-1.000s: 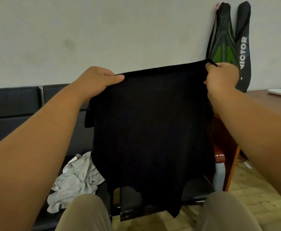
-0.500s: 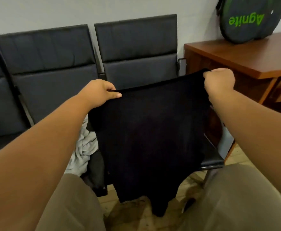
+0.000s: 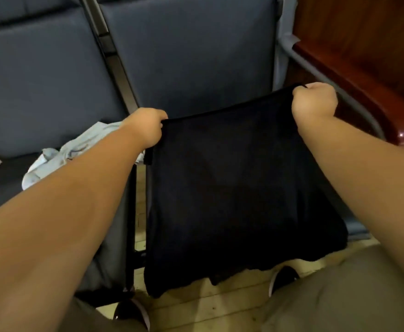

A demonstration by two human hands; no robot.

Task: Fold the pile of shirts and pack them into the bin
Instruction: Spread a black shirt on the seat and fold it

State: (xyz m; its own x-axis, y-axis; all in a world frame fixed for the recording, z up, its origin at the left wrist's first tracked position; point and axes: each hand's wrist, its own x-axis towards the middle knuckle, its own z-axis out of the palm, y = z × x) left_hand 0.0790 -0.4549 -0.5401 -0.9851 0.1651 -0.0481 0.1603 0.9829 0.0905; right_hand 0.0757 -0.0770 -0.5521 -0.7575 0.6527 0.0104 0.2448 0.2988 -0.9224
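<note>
We hold a soft black shirt [image 3: 232,188] by its top edge, spread flat like a wide square. Our left hand [image 3: 146,130] grips the left corner in a fist. Our right hand [image 3: 314,104] grips the right corner, and the two hands are well apart. The shirt hangs in front of a padded dark blue seat [image 3: 191,56], its wavy bottom edge above the pale wood floor [image 3: 220,305]. A crumpled light grey shirt [image 3: 50,161] lies in a lump on the next seat [image 3: 40,80] to the left. A shiny brown wooden desk [image 3: 363,44] stands on the right.
</note>
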